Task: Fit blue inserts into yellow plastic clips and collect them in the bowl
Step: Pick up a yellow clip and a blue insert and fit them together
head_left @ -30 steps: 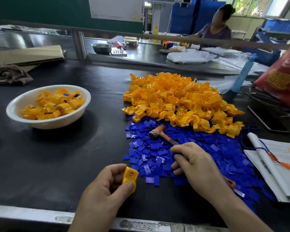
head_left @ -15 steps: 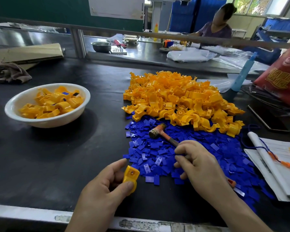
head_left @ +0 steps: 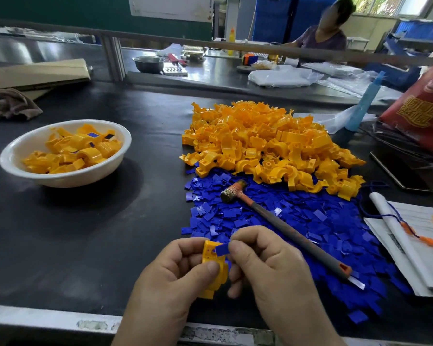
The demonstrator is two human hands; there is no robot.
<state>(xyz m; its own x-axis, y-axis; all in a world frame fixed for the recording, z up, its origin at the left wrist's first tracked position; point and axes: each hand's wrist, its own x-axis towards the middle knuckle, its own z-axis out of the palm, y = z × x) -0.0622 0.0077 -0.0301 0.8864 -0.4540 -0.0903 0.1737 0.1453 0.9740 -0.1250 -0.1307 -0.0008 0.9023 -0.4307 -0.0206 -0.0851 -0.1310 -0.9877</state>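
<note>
Bowl [head_left: 60,179] left (clips [head_left: 85,151] in it), clip heap [head_left: 265,146] behind insert pile [head_left: 335,221] right, hammer [head_left: 285,228] on pile

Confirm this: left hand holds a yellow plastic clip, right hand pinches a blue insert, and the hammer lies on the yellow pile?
Not quite: in the head view the grey-handled hammer lies on the pile of flat blue plastic inserts, not the yellow plastic clips. The rest holds.

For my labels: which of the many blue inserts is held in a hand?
The blue insert pinched by the right hand against the yellow clip in the left hand; the others lie in the pile or bowl.
</note>
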